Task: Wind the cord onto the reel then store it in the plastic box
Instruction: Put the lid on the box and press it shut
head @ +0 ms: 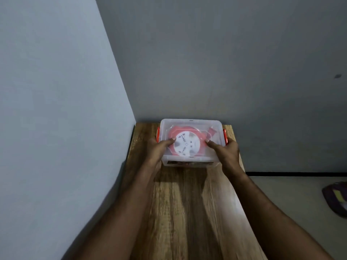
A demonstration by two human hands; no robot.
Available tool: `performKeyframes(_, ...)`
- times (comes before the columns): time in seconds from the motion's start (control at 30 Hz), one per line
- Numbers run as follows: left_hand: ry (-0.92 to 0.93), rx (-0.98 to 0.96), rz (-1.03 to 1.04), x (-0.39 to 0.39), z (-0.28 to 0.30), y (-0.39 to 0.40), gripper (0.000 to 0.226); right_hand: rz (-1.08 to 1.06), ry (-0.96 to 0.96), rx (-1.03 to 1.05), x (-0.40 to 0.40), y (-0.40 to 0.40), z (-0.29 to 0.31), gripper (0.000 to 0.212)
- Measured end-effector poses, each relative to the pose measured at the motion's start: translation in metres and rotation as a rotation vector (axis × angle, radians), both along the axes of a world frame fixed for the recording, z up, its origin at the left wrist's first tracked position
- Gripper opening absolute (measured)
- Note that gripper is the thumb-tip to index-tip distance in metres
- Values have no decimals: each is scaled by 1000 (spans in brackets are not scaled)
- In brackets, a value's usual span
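A clear plastic box point(191, 123) with its lid on stands at the far end of a wooden table point(189, 203). Through the lid I see the red reel point(173, 130) with its white round face lying flat inside. Orange latches sit on the box's left side point(158, 135) and right side point(225, 135). My left hand point(159, 150) grips the box's left near corner, thumb on the lid. My right hand point(226, 150) grips the right near side, thumb on the lid. The cord itself is hidden.
The table stands in a corner, with a grey wall on the left and another right behind the box. To the right the table edge drops to a pale floor, where a dark bag point(336, 198) lies.
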State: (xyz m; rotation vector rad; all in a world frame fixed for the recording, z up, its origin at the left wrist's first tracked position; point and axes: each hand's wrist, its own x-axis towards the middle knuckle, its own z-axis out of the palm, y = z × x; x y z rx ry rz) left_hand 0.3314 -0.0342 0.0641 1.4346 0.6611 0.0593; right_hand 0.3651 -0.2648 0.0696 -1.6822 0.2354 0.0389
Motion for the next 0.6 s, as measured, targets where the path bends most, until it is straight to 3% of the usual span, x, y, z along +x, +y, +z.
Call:
performKeyframes(0.27,4,-6,26,62,-26,17,49,19,-1,-13,65,16,-24,66)
performKeyframes(0.47,-2,-4,3,74,-41,24,30,39,2,-24,79,20,-41,66)
performKeyframes(0.6,3,34,5,72,-43,22,46,103,14,-100,80,21,-37,70)
